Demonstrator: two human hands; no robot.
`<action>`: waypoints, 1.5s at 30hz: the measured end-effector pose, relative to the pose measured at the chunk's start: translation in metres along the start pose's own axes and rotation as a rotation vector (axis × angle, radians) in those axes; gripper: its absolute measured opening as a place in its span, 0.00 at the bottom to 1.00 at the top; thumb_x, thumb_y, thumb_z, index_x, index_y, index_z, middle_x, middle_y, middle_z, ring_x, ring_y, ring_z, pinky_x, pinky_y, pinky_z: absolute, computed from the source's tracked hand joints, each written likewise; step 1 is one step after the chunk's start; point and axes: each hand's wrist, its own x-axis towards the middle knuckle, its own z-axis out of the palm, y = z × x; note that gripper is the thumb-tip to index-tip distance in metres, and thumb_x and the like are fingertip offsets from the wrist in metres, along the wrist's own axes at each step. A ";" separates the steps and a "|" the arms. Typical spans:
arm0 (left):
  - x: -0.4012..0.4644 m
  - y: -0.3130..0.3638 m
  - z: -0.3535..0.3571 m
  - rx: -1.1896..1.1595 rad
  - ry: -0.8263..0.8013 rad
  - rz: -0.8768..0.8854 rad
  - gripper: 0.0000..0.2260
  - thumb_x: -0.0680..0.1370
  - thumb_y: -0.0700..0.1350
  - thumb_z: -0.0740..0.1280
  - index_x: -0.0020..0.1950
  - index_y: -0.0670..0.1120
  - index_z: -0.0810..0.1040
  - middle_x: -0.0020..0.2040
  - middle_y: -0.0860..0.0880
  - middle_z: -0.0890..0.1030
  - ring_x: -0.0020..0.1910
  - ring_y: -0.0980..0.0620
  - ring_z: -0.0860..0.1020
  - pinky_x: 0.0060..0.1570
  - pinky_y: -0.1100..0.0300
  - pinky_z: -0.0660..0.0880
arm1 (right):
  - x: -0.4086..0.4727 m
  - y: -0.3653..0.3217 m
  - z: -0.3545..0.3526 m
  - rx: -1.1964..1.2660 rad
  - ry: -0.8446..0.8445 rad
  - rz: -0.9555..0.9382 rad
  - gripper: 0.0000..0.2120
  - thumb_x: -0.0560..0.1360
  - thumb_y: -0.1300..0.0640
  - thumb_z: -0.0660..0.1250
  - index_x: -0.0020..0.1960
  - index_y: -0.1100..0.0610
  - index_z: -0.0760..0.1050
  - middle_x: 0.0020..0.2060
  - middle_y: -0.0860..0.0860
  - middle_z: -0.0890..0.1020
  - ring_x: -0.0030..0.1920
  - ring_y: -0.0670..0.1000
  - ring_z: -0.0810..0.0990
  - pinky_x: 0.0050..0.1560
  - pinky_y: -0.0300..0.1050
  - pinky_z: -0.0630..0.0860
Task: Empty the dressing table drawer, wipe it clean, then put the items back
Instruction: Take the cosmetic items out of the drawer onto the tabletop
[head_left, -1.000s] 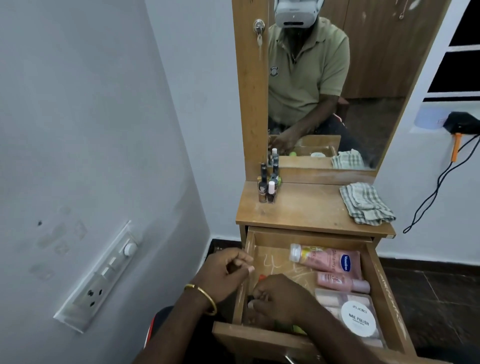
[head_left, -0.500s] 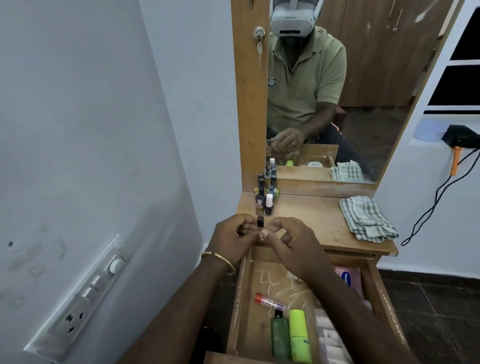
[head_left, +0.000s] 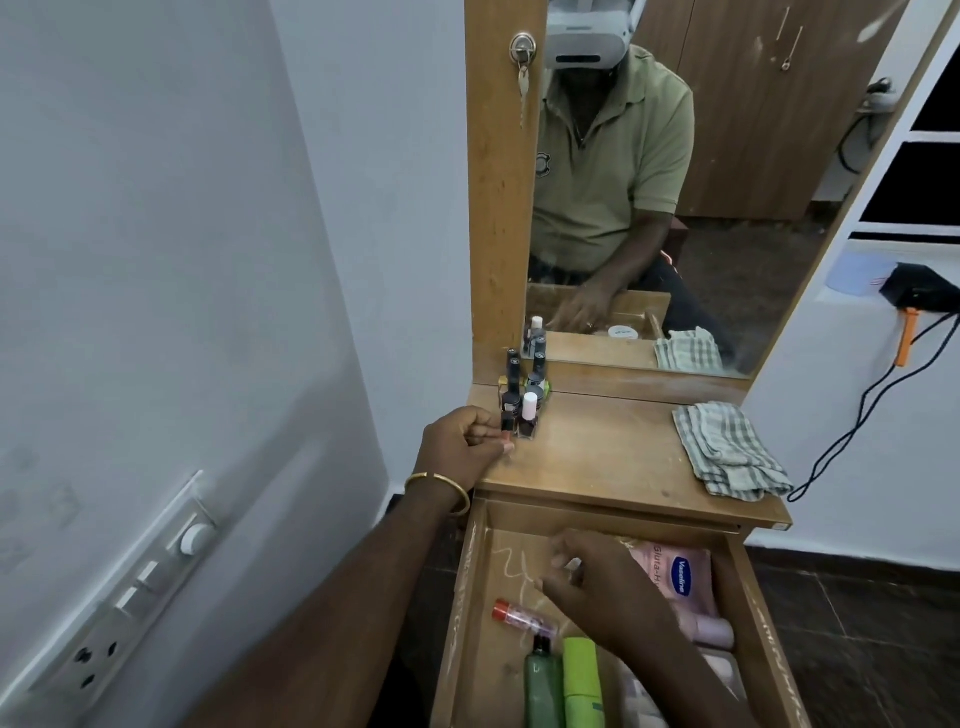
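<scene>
- Head view: open drawer (head_left: 737, 587) at near centre, holding a pink tube (head_left: 680, 577) and green bottles (head_left: 543, 686).
- Right hand (head_left: 597, 587) hovers over it, fingers loosely curled, holding nothing.
- Left hand (head_left: 462, 447) pinches a small bottle (head_left: 507, 423) on the tabletop (head_left: 602, 452), beside other bottles.

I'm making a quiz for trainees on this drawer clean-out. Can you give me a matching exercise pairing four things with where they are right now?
Things:
1. checked cloth
2. pink Vaseline tube
3. small nail polish bottle
4. green bottle

Places:
A. pinched in the left hand, at the tabletop's left edge
B. right side of the open drawer, partly under the right hand
C. near end of the drawer, beside a lime-green tube
D. right side of the tabletop

Pairs: 1-D, 2-B, 3-A, 4-C
</scene>
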 end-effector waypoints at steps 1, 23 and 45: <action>0.001 -0.001 0.001 -0.002 0.002 -0.002 0.13 0.67 0.40 0.79 0.48 0.47 0.82 0.41 0.55 0.85 0.41 0.62 0.83 0.48 0.64 0.80 | 0.000 -0.001 0.001 -0.034 -0.018 -0.001 0.11 0.69 0.45 0.73 0.46 0.41 0.73 0.45 0.39 0.77 0.45 0.40 0.76 0.46 0.38 0.74; -0.002 -0.002 0.011 0.051 0.081 -0.056 0.14 0.66 0.45 0.80 0.49 0.46 0.81 0.42 0.54 0.85 0.41 0.59 0.82 0.43 0.68 0.80 | 0.008 -0.021 0.038 -0.535 -0.246 0.014 0.10 0.72 0.50 0.71 0.52 0.52 0.80 0.48 0.50 0.81 0.48 0.50 0.80 0.50 0.49 0.80; -0.002 0.001 0.010 0.076 0.049 -0.070 0.14 0.66 0.45 0.80 0.47 0.47 0.80 0.41 0.54 0.84 0.41 0.58 0.82 0.42 0.69 0.78 | 0.057 -0.055 -0.058 0.570 0.352 0.010 0.07 0.69 0.59 0.76 0.45 0.51 0.82 0.34 0.47 0.84 0.34 0.39 0.80 0.36 0.37 0.76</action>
